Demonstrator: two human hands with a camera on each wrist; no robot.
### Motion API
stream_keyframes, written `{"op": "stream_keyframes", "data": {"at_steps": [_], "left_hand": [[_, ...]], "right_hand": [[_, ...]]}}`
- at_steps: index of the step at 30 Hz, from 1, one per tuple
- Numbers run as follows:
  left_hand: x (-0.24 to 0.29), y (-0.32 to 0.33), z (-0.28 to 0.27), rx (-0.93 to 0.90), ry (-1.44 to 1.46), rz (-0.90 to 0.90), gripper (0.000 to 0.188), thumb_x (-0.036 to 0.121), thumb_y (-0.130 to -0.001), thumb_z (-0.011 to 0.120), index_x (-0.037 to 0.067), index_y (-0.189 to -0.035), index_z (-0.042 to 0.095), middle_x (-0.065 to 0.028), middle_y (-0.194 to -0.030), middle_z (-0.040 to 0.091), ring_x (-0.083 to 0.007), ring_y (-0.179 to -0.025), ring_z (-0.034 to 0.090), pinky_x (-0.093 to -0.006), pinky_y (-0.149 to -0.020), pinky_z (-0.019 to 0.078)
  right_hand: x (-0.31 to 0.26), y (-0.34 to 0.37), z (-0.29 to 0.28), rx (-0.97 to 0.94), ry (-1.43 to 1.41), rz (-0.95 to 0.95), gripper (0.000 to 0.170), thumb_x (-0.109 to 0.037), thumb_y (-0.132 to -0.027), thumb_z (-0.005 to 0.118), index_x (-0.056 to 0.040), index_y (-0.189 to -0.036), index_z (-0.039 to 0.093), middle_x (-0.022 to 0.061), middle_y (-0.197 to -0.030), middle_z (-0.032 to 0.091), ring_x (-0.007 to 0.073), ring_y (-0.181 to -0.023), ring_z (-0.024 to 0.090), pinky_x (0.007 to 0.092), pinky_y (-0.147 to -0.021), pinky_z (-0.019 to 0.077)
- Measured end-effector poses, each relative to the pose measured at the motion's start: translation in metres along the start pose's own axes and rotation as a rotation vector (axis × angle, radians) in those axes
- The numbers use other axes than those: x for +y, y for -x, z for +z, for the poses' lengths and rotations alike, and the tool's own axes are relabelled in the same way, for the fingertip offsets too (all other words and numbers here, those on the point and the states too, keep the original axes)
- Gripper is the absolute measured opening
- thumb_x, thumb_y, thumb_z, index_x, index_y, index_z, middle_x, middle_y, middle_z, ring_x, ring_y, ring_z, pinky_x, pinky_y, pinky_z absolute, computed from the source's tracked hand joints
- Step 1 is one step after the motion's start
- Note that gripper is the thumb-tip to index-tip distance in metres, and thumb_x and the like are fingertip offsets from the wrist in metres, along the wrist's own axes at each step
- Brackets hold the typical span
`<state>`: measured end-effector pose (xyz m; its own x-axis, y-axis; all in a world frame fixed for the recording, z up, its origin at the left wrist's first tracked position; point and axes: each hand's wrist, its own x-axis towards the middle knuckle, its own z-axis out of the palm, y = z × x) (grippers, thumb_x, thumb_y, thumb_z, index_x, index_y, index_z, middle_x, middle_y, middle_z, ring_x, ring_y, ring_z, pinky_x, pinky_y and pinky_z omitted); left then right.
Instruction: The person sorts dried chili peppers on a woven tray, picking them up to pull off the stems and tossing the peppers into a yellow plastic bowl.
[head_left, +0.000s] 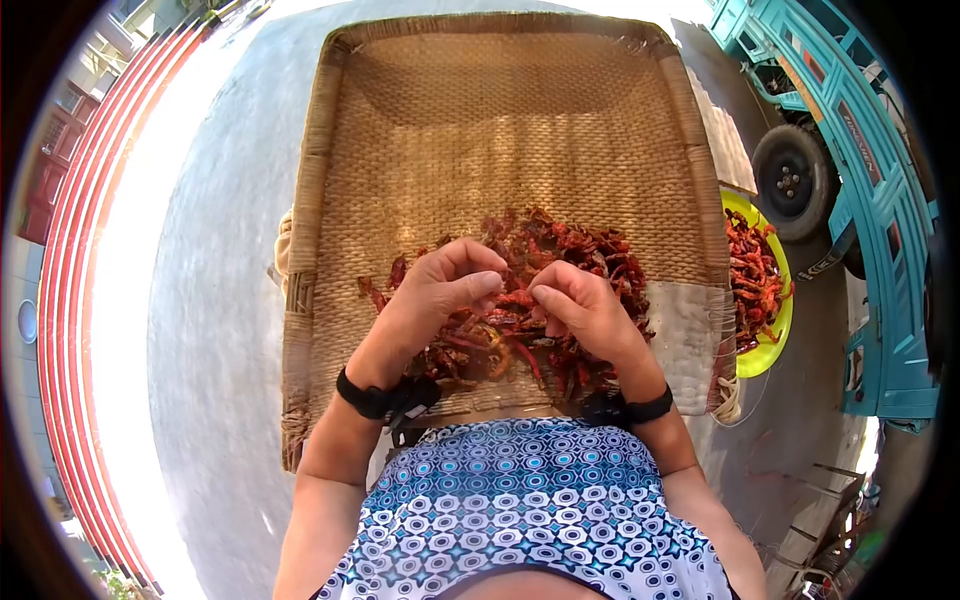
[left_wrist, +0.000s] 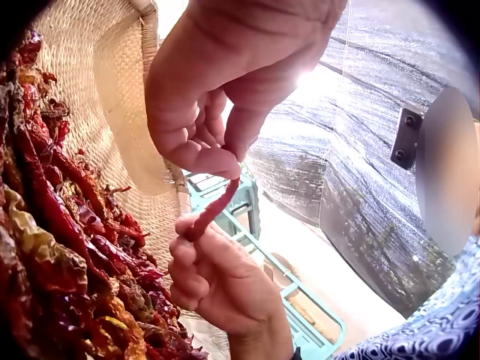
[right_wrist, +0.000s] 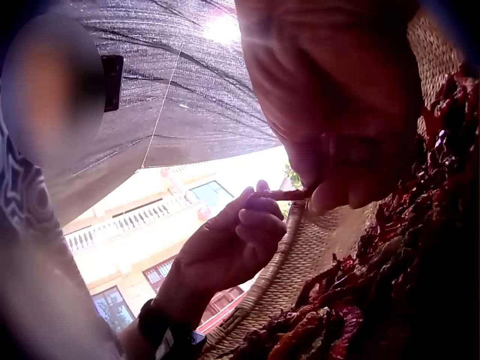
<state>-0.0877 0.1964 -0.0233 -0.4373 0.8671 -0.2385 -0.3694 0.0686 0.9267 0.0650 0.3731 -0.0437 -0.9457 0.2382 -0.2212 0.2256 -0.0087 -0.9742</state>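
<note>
Between my two hands stretches a slim dried red chili pepper (left_wrist: 214, 210). My left hand (head_left: 440, 290) pinches one end between thumb and fingertips. The other end is pinched by my right hand (head_left: 592, 312), as both wrist views show; in the head view the fingers mostly hide this chili. Both hands are over a heap of dried red chilies (head_left: 610, 260), wrinkled and dark red with some orange and yellowish ones. The heap lies on the near part of a large woven tray (head_left: 500, 90) with raised rims.
A yellow-green basin (head_left: 782, 340) of red chilies stands right of the tray. A pale cloth patch (head_left: 690, 345) covers the tray's near right corner. Farther right is a turquoise vehicle (head_left: 885, 200) with a black wheel (head_left: 795, 180). Red-edged steps (head_left: 90, 250) run along the left.
</note>
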Motion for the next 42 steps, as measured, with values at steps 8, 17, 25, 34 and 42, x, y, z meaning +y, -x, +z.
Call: {"op": "stream_keyframes", "data": {"at_steps": [8,17,25,34,42], "left_hand": [[0.002,-0.015,-0.002,0.066,-0.163,-0.037,0.022,0.016,-0.093,0.067,0.005,-0.112,0.062,-0.0014,-0.092,0.064,-0.0100,-0.082,0.061,-0.0249,-0.076,0.0497],[-0.001,-0.071,0.002,-0.149,-0.945,0.204,0.033,0.024,-0.095,0.062,0.003,-0.121,0.059,-0.0158,-0.140,0.043,-0.0284,-0.116,0.054,-0.0394,-0.094,0.0484],[-0.042,-0.102,-0.009,-0.154,-0.931,0.386,0.034,0.017,-0.095,0.059,0.001,-0.125,0.058,-0.0159,-0.140,0.048,-0.0320,-0.121,0.054,-0.0399,-0.098,0.0475],[-0.045,-0.102,-0.014,-0.092,-1.069,0.408,0.030,0.011,-0.092,0.060,-0.005,-0.118,0.062,-0.0167,-0.128,0.057,-0.0327,-0.111,0.059,-0.0387,-0.092,0.0484],[-0.009,-0.071,0.004,-0.081,-0.983,0.458,0.021,0.011,-0.095,0.059,-0.002,-0.111,0.066,-0.0116,-0.116,0.063,-0.0248,-0.100,0.063,-0.0348,-0.083,0.0518]], "right_hand": [[0.005,0.015,-0.031,0.227,-0.305,0.002,0.016,-0.019,-0.099,0.059,-0.0047,-0.106,0.061,0.0035,-0.083,0.067,0.0073,-0.062,0.059,0.0211,-0.057,0.0493],[0.032,0.050,-0.118,0.834,-1.097,-0.391,0.028,-0.030,-0.103,0.053,-0.0093,-0.120,0.057,-0.0001,-0.097,0.069,0.0086,-0.071,0.056,0.0257,-0.061,0.0524],[0.019,0.035,-0.068,0.626,-0.679,-0.235,0.022,-0.024,-0.102,0.054,-0.0090,-0.118,0.057,0.0031,-0.093,0.067,0.0081,-0.068,0.060,0.0245,-0.059,0.0504],[0.008,0.011,-0.039,0.353,-0.388,-0.027,0.017,-0.020,-0.101,0.054,-0.0071,-0.111,0.058,0.0025,-0.090,0.067,0.0059,-0.068,0.060,0.0207,-0.062,0.0476],[0.005,0.002,-0.025,0.374,-0.213,-0.049,0.029,-0.021,-0.098,0.059,-0.0008,-0.118,0.053,0.0030,-0.086,0.063,0.0085,-0.069,0.058,0.0218,-0.064,0.0482]]}}
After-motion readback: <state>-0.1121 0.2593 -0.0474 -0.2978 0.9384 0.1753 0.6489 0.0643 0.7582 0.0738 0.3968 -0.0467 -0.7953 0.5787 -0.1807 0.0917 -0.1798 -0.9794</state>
